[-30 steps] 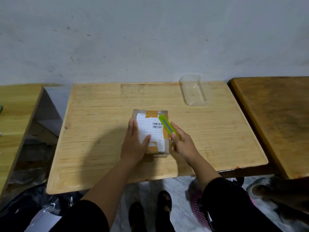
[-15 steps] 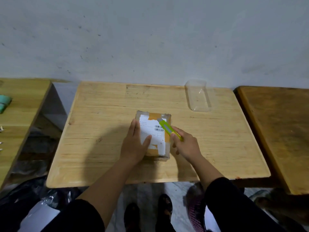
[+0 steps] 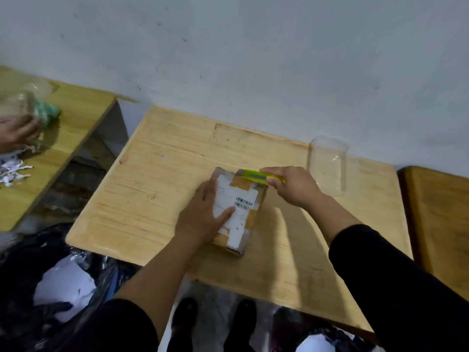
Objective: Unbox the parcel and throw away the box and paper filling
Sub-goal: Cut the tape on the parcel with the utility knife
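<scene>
Head view: a pale plastered wall (image 3: 253,59) backs a light wooden table (image 3: 157,189), with a second table (image 3: 76,115) to its left and a darker one (image 3: 441,214) to its right. The taped cardboard box (image 3: 243,212) sits near the middle of the light table, its white shipping label facing up. The left hand (image 3: 203,219) lies flat on the box top, fingers spread over the label's near-left part, pressing down. The right hand (image 3: 291,186) is closed around a yellow-green utility knife (image 3: 256,176), whose front end lies across the far edge of the box on the brown tape. Just beyond the right hand stands a clear plastic container (image 3: 327,163), near the wall. At the far left another person's hand (image 3: 15,133) touches a clear wrapped item, with paper shreds (image 3: 12,171) beside it. Black bags (image 3: 30,275) lie on the floor below the left hand.
</scene>
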`<state>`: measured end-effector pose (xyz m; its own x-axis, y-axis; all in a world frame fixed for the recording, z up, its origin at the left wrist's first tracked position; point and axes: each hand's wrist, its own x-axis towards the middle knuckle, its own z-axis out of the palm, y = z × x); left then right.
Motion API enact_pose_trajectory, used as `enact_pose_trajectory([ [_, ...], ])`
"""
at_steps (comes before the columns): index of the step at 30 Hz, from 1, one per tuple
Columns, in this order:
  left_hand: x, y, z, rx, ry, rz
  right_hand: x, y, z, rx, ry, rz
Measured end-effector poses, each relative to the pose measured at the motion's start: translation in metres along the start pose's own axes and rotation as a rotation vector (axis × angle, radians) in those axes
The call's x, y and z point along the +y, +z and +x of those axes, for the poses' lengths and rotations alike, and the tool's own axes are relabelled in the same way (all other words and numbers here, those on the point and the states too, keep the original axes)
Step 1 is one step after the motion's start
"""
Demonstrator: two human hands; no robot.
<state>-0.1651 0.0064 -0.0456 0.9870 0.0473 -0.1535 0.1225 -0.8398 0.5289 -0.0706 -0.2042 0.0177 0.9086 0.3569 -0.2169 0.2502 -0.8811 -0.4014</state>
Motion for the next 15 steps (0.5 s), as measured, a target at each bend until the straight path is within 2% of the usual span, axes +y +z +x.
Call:
enact_pose_trajectory([
  [6,0.005,0.001,-0.003,0.034,0.029,0.028,0.014,-0.012,0.013,-0.075,-0.104,-0.069],
  [15,0.015,0.003,-0.002,-0.006,-0.075,0.063,0.032,-0.013,0.025,-0.117,-0.132,0.015],
])
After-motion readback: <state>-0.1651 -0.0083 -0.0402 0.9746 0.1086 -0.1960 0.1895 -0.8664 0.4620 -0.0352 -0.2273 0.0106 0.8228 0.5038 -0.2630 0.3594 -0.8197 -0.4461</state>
